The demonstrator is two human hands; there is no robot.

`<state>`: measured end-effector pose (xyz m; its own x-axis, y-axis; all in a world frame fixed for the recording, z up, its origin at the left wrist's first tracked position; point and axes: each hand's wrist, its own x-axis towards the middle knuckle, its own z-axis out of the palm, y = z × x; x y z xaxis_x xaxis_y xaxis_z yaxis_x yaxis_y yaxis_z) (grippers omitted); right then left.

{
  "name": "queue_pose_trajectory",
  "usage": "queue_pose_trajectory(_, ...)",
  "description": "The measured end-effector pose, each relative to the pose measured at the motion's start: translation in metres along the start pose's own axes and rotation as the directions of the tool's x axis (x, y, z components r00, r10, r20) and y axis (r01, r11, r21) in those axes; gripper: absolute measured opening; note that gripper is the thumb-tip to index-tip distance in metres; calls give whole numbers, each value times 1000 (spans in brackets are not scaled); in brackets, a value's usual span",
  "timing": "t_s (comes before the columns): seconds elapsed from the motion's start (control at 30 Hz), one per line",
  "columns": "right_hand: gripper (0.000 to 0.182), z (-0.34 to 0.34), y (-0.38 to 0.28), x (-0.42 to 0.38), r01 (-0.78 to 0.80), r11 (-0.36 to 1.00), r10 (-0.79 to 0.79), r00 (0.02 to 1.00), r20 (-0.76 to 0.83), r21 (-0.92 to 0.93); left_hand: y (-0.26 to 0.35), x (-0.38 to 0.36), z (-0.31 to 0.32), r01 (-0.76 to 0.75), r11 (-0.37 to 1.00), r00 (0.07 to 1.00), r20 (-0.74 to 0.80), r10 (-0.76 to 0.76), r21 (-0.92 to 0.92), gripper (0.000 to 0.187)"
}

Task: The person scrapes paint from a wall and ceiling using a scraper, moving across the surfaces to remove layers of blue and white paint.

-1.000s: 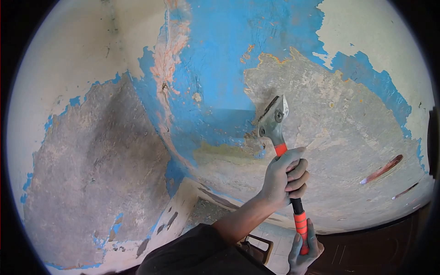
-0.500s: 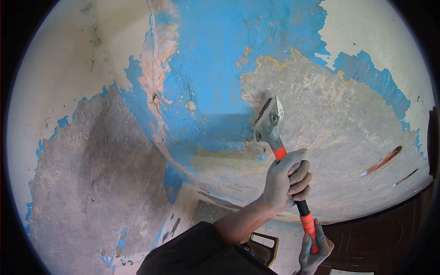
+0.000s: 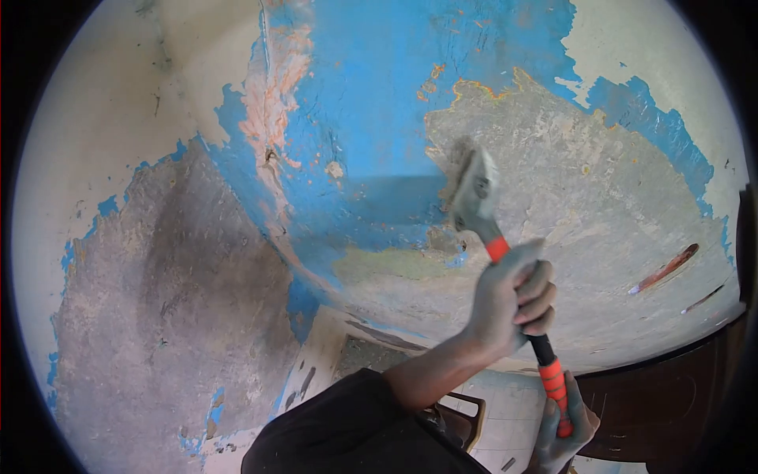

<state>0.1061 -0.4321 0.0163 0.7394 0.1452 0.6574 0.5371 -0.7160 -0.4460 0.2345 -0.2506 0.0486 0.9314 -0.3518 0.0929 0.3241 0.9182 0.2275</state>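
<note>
Both my hands hold a long-handled paint scraper with a grey metal head and orange-and-black grip. Near the middle of the handle, just below the head, my left hand is wrapped round it, thumb lying along the shaft. Lower down, my right hand closes round the orange grip end. The slightly blurred scraper head lies against the wall, where blue paint meets a bare grey patch. A ragged, orange-tinged edge borders this patch at the top.
A second bare grey area spreads on the left wall, past a corner with pinkish exposed plaster. Cream paint remains at upper right. Below are a brown chair, pale floor tiles and dark brown panelled wood.
The scraper and both hands have moved a little to the right, the head also slightly upward. The whole view has shifted a little. Both hands keep their hold.
</note>
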Motion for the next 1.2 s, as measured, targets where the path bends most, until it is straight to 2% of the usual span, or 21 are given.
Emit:
queue_pose_trajectory(0.1,34,7,-13,16,-88,996,88,994,58,2,-4,2,-2,9,1000,1000,22,-9,-27,46)
queue_pose_trajectory(0.2,39,9,-26,31,-179,984,180,979,101,-14,29,1,-3,-137,990,981,142,131,35,42)
queue_pose_trajectory(0.23,38,12,-23,29,-160,987,159,985,59,3,26,-1,1,-131,990,988,88,126,47,42)
queue_pose_trajectory(0.33,37,-3,-16,26,-231,972,232,973,-15,40,-6,3,8,-4,1000,1000,-30,3,-27,42)
queue_pose_trajectory(0.37,37,-6,-17,25,-216,976,216,976,-2,28,-7,4,5,1,998,1000,-25,-2,-64,43)
queue_pose_trajectory(0.47,37,6,-41,38,-174,985,175,982,68,-22,30,-2,-5,-107,992,983,145,115,-62,44)
queue_pose_trajectory(0.5,38,2,-43,37,-218,974,225,961,161,-57,34,-2,-10,-125,992,974,187,129,-29,44)
queue_pose_trajectory(0.57,38,-4,-29,29,-234,972,234,970,66,-8,13,0,-8,-30,997,996,77,36,-65,44)
queue_pose_trajectory(0.6,38,-5,-30,26,-312,950,313,950,13,-14,3,1,-3,19,996,999,28,-17,-84,44)
queue_pose_trajectory(0.63,38,-6,-32,23,-389,921,388,921,-40,-12,-5,2,5,1,997,1000,-22,-2,-77,43)
queue_pose_trajectory(0.73,37,9,-52,36,-150,985,152,988,18,-88,28,-5,-5,-106,992,989,98,113,-73,43)
queue_pose_trajectory(0.77,37,22,-57,36,-164,985,165,986,29,-47,46,-8,-7,-142,985,969,189,158,-96,43)
queue_pose_trajectory(0.87,37,24,-40,25,-254,967,253,967,10,36,35,-8,-8,-80,996,994,69,82,-38,44)
queue_pose_trajectory(0.9,37,19,-38,19,-355,932,354,935,29,67,27,-7,-10,-2,1000,998,56,2,7,44)
queue_pose_trajectory(1.0,37,13,-38,6,-434,901,432,898,85,15,16,-5,-23,97,995,987,129,-98,11,45)
queue_pose_trajectory(1.03,41,21,-28,2,-329,943,327,943,57,52,19,-7,-23,131,991,981,143,-132,13,45)
queue_pose_trajectory(1.13,53,14,-33,-4,-609,738,528,789,314,290,20,-11,-29,182,983,971,166,-173,-37,46)
queue_pose_trajectory(1.2,60,9,-43,0,-665,639,494,740,457,386,17,-15,-27,237,970,962,147,-229,-44,46)
